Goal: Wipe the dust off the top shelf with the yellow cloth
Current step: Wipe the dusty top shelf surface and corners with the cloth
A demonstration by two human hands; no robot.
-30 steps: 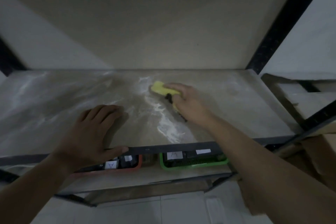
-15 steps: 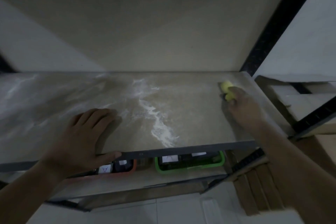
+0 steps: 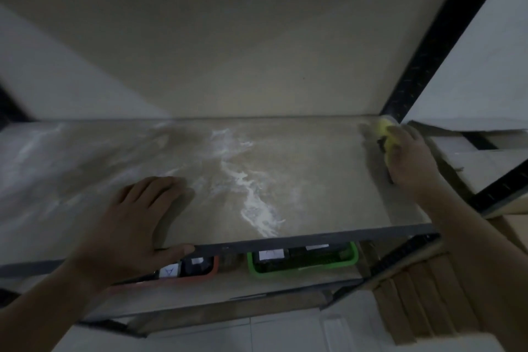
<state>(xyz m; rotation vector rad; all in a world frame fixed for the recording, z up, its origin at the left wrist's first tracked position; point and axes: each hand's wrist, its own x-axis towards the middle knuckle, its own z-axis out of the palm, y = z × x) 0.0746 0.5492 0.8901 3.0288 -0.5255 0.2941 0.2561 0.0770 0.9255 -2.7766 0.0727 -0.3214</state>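
The top shelf (image 3: 314, 180) is a pale board streaked with white dust (image 3: 254, 197) down its middle and across its left part. My right hand (image 3: 411, 160) holds the yellow cloth (image 3: 384, 130) against the board at the far right back corner, next to the black upright. Only the cloth's front part shows past my fingers. My left hand (image 3: 134, 220) lies flat on the front left of the shelf, fingers spread, thumb hooked over the front edge.
A black metal post (image 3: 428, 46) rises at the right back corner. Below the shelf sit a red bin (image 3: 213, 268) and a green bin (image 3: 353, 258) with paper labels. Cardboard boxes (image 3: 423, 294) stand to the right. A wall closes the back.
My right hand has swept the cloth from the shelf's middle to the right, then back into the far right corner. My left hand has stayed put.
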